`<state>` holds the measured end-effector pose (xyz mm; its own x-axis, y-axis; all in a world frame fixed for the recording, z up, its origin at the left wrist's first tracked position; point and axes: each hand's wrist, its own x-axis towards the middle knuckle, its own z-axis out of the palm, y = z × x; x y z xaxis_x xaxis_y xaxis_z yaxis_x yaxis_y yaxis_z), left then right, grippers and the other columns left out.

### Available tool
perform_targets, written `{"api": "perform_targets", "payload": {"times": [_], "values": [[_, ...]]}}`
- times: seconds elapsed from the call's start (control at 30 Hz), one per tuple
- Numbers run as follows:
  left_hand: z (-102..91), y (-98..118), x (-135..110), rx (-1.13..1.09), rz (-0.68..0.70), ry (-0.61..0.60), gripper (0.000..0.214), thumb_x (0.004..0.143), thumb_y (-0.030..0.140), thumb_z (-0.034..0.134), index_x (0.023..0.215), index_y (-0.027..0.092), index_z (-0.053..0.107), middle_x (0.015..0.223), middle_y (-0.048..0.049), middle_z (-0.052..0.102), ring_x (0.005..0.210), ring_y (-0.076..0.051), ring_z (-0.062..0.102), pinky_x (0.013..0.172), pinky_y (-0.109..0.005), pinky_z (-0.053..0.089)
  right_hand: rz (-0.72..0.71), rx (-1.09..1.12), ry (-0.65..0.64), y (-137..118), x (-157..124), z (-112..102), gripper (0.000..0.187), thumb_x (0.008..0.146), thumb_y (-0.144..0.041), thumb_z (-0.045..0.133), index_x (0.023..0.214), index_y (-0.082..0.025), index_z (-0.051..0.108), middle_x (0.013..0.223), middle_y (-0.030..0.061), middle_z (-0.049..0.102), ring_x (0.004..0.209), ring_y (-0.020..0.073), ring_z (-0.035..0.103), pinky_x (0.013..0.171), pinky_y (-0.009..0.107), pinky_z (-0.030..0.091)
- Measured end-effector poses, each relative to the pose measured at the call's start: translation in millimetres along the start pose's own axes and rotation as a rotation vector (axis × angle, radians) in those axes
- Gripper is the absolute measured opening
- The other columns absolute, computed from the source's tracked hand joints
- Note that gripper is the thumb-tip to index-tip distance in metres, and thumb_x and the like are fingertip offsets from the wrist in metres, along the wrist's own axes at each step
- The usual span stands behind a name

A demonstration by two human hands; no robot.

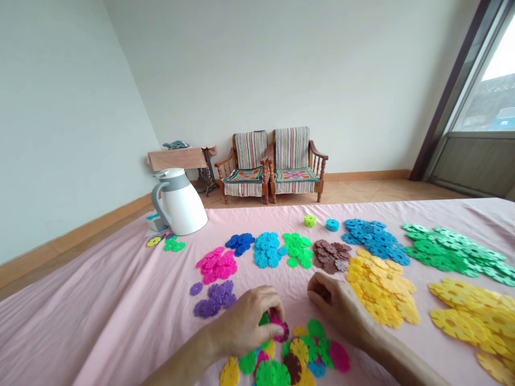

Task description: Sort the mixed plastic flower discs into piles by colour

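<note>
My left hand (251, 320) is over the mixed pile of plastic flower discs, its thumb and fingers closed on a magenta flower disc (278, 328). Green, yellow, magenta, blue and brown pieces lie loose in that pile, a large green disc (272, 373) nearest me. My right hand (341, 305) hovers just left of the yellow pile (380, 287) and below the brown pile (330, 255). Its fingers are curled together; whether something is in them is hidden.
Sorted piles of purple (215, 299), pink (217, 265), dark blue (240, 243), light blue (267, 250) and green discs (298, 250) lie on the pink cloth (132, 300). More blue (376, 238), green (454, 253) and yellow discs (478, 316) spread right. A white jug (183, 206) stands back left.
</note>
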<state>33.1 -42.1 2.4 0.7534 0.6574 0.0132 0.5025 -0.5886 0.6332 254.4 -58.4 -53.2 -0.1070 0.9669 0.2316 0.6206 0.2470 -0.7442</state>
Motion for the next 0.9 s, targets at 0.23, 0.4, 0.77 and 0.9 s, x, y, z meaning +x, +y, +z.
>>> {"api": "perform_targets", "payload": {"times": [0.23, 0.4, 0.77, 0.9], "values": [[-14.4, -27, 3, -0.220, -0.083, 0.289, 0.006, 0.077, 0.021, 0.058, 0.073, 0.017, 0.058, 0.073, -0.0005, 0.061, 0.072, -0.014, 0.057, 0.069, -0.024, 0.045, 0.011, 0.007, -0.007, 1, -1, 0, 0.010, 0.077, -0.019, 0.045, 0.068, -0.020, 0.048, 0.056, -0.0051, 0.046, 0.052, 0.0105, 0.044, 0.050, 0.022, 0.030], [-32.3, -73, 2, -0.179, -0.210, 0.604, 0.014, 0.076, 0.030, 0.056, 0.070, 0.018, 0.055, 0.066, 0.0006, 0.059, 0.063, -0.014, 0.057, 0.061, -0.024, 0.046, 0.006, 0.023, -0.008, 0, 0, 0, 0.010, 0.077, -0.019, 0.045, 0.068, -0.020, 0.048, 0.056, -0.0050, 0.046, 0.052, 0.0105, 0.043, 0.050, 0.022, 0.030], [-63.4, -127, -14, 0.177, -0.424, 0.979, 0.012, 0.070, 0.028, 0.059, 0.078, 0.019, 0.061, 0.079, -0.0034, 0.066, 0.064, -0.016, 0.061, 0.061, -0.027, 0.048, -0.014, 0.016, -0.012, 2, 0, 0, 0.009, 0.077, -0.016, 0.045, 0.069, -0.020, 0.047, 0.056, -0.0053, 0.046, 0.052, 0.0100, 0.044, 0.050, 0.022, 0.030], [-49.5, -109, -7, 0.142, -0.286, 0.853, 0.012, 0.077, 0.026, 0.055, 0.083, 0.019, 0.063, 0.082, -0.0028, 0.067, 0.069, -0.016, 0.061, 0.065, -0.026, 0.048, -0.016, 0.011, -0.014, 3, 0, 1, 0.008, 0.077, -0.016, 0.045, 0.069, -0.020, 0.048, 0.056, -0.0052, 0.047, 0.052, 0.0102, 0.044, 0.050, 0.022, 0.030]]}}
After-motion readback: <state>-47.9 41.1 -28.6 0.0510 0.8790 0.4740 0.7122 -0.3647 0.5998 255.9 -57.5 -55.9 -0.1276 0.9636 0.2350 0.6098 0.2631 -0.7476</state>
